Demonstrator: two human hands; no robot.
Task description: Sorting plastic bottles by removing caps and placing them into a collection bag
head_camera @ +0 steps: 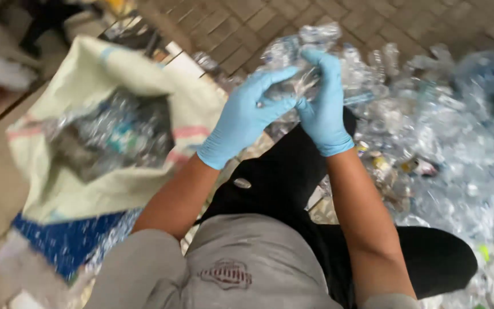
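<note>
Both my hands wear light blue gloves and meet at the top middle of the head view. My left hand (pixel 247 114) and my right hand (pixel 322 103) grip the same crushed clear plastic bottle (pixel 301 48), held up above my black-trousered knee. The right hand's fingers curl over the bottle from the right. The left hand's fingers press it from the left. The bottle is blurred by motion.
A big pale woven sack (pixel 95 74) lies open at the left, with several crushed clear bottles (pixel 115 134) inside. A heap of clear plastic bottles (pixel 458 143) covers the ground at the right. Brick paving (pixel 247 23) runs along the top.
</note>
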